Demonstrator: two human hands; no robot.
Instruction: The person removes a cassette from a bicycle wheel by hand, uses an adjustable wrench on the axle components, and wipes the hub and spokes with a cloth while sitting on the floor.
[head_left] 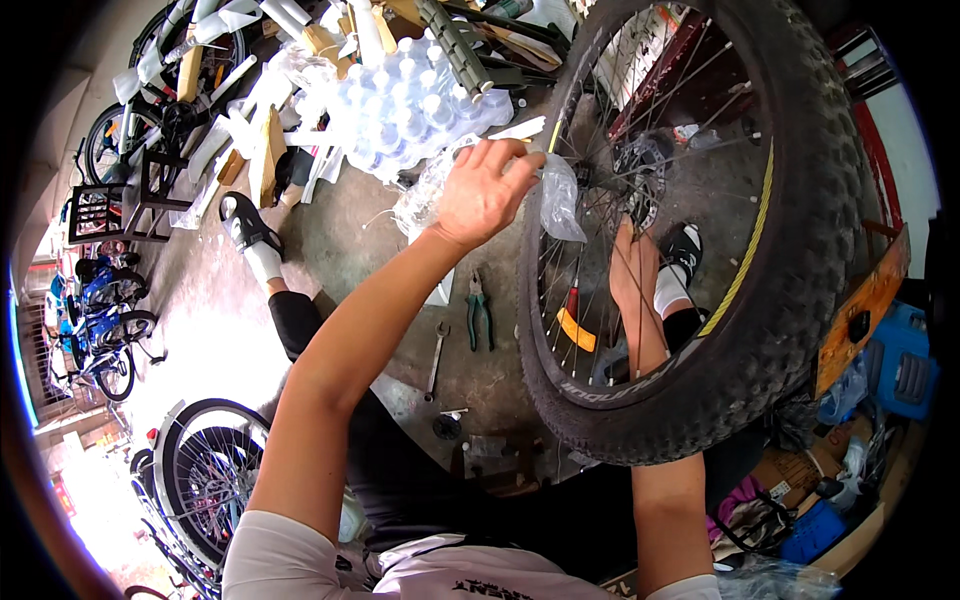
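A large bicycle wheel (545, 330) with a knobby black tyre stands tilted in front of me at the right. Behind its spokes my right hand (632, 262) is closed at the hub (640, 170), next to the brake disc; its fingertips are partly hidden. My left hand (488, 190) is raised beside the wheel's left rim, its fingers closed on a crumpled clear plastic bag (562, 205) that hangs toward the spokes. On the floor below lie green-handled pliers (480, 315) and a wrench (436, 362). An orange reflector (576, 330) sits among the spokes.
Shrink-wrapped plastic bottles (400, 105) and heaped packaging (265, 150) lie at the back. Bicycles (110, 310) stand on the left, near a dark stool (120, 205). Another wheel (215, 470) is at lower left. A blue case (902, 360) and cluttered boxes (800, 470) fill the right.
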